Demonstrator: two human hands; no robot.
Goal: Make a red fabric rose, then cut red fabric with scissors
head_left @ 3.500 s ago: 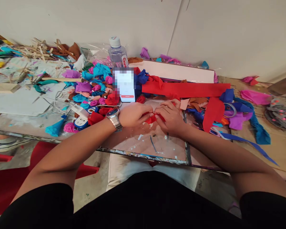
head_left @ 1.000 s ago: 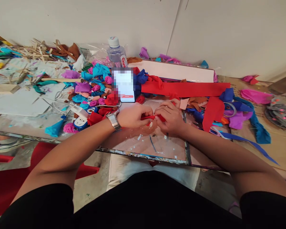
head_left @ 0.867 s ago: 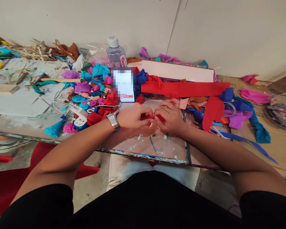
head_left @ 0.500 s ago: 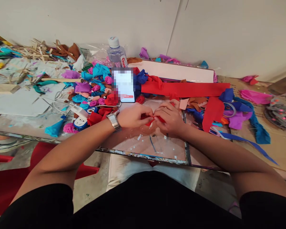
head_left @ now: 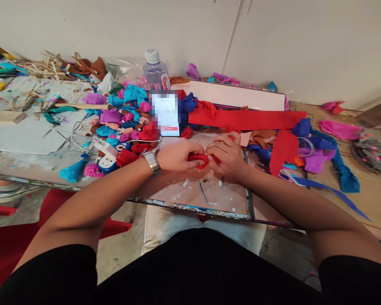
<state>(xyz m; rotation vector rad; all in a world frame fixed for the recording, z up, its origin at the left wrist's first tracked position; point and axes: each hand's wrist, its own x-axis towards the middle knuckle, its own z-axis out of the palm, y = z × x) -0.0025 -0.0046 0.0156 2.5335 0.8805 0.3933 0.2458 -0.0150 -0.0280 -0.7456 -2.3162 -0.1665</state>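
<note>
Close together over the table's front part, both my hands pinch a small piece of red crepe paper (head_left: pixel 202 161). My left hand (head_left: pixel 180 154), with a watch at the wrist, has thumb and fingers closed on its left side. My right hand (head_left: pixel 225 156) grips the other side, its fingers curled and partly hiding the paper. Just beyond them a long red crepe paper strip (head_left: pixel 247 120) lies across the table. A phone (head_left: pixel 165 114) stands propped up behind my left hand, its screen blurred.
Left of the phone are crumpled paper rosettes (head_left: pixel 109 116) and a power strip (head_left: pixel 107 164). A water bottle (head_left: pixel 156 72) rises behind it. Pliers (head_left: pixel 55 114) lie further left. On the right are a tape roll (head_left: pixel 307 146) and a blue ribbon (head_left: pixel 336 192). The table's edge (head_left: pixel 190 207) runs before me.
The red paper between my fingers shows more now, with a folded or looped part below the left fingertips. Both hands stay in nearly the same place.
</note>
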